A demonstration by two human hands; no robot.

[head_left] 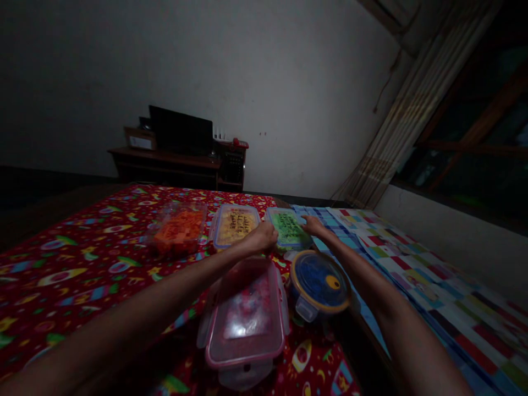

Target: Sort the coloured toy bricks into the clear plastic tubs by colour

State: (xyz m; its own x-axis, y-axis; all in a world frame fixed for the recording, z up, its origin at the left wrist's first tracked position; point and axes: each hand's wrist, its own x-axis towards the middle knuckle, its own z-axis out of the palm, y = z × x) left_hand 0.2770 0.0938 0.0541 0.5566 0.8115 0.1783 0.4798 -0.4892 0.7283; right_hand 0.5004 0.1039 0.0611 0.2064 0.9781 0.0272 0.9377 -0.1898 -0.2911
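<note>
A clear lidded food container (291,220) with green contents and dark writing on its lid stands between my hands. My left hand (264,237) is closed at its left edge, the fingers curled and partly hidden. At the right edge, my right hand (314,226) grips the same container, its thumb side against the lid's rim. To the left is a similar food container (236,225) with yellow contents. Nearer to me lies a pink-rimmed food container (246,324) with pink pieces inside. A round food container (319,280) with blue contents and an orange rim sits beneath my right forearm.
An open-looking clear container (179,230) of orange pieces stands farther left on the red patterned cloth (103,258). A patchwork-patterned bed cover (416,275) spreads at the right, past a dark gap. Against the far wall is a desk (165,158) with a monitor (181,129).
</note>
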